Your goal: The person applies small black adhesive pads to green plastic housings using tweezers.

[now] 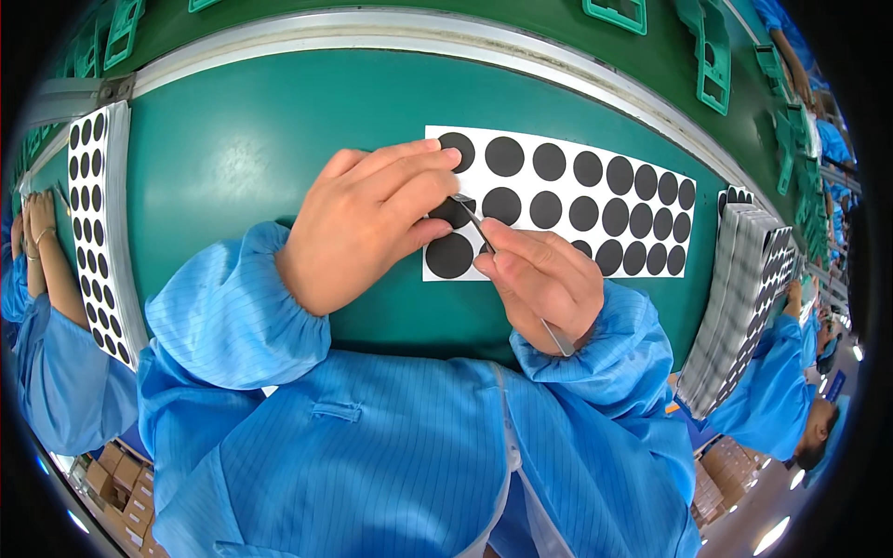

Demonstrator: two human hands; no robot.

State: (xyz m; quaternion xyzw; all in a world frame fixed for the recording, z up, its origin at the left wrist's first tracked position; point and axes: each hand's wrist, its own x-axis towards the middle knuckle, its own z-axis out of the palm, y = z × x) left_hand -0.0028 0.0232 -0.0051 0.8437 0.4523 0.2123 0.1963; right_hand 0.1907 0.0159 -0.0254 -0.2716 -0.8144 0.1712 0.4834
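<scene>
A white sheet [567, 251] with rows of round black stickers lies flat on the green work table. My left hand [358, 219] rests over the sheet's left end, its fingertips on the top-left sticker [457, 152] and its thumb lower down. Between thumb and index finger, part of the middle-left sticker [450, 213] shows. My right hand [549, 284] is closed around metal tweezers [474, 221], whose tips touch or hover at that sticker's upper edge; I cannot tell if they grip it. The bottom-left sticker [448, 256] lies flat below.
A stack of similar sheets [98, 223] stands at the left, and a thick stack [739, 298] at the right. Beyond a pale metal rail [372, 32] are green plastic frames [714, 70]. Co-workers in blue sit on both sides; one co-worker's hands [39, 219] show far left.
</scene>
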